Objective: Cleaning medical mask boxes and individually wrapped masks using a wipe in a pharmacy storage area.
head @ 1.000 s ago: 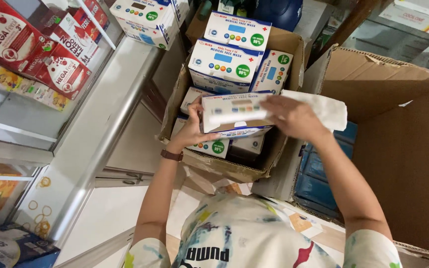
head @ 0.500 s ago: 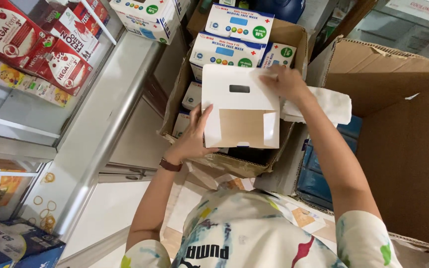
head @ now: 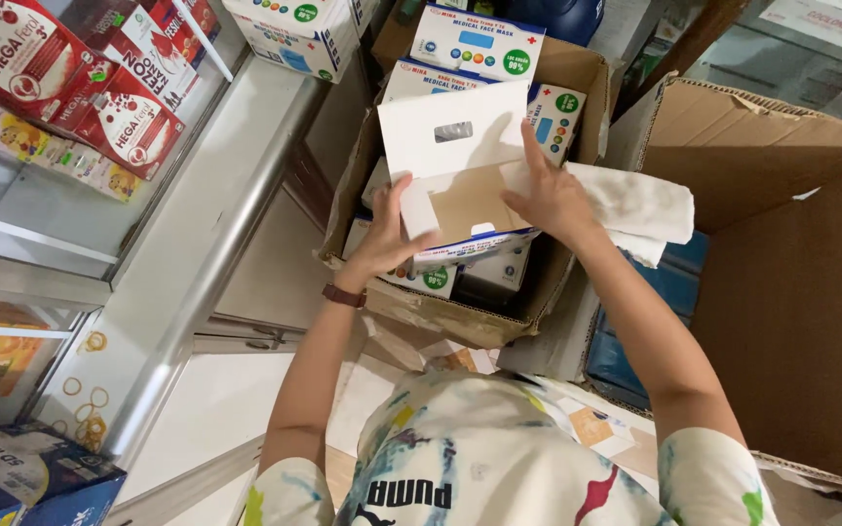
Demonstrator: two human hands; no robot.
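A: Change since half a second ago: the white box (head: 455,175) sits a little higher over the open carton (head: 460,302), underside and brown inner flap facing the camera as before. A second ago its printed face was up, so it's been flipped.

B: Hands?

A: Left hand (head: 392,239) grasps the box's lower left edge, fingers spread on the flap. Right hand (head: 550,195) presses flat on the right edge, index finger pointing up, with a white cloth (head: 635,205) trailing from under that hand.

B: Meaning?

A: My read: underside being checked or wiped; box is not back in the carton yet.

B: Anything hidden?

A: The printed face of the box. Can't tell if the cloth is pinched or just lying under the palm. Carton's lower layer is mostly blocked by the box; only a few packs near its front edge show. Farther out, the big empty carton (head: 782,292) is cut off at the right, and red packs (head: 99,88) on the glass shelf run out of frame top left.
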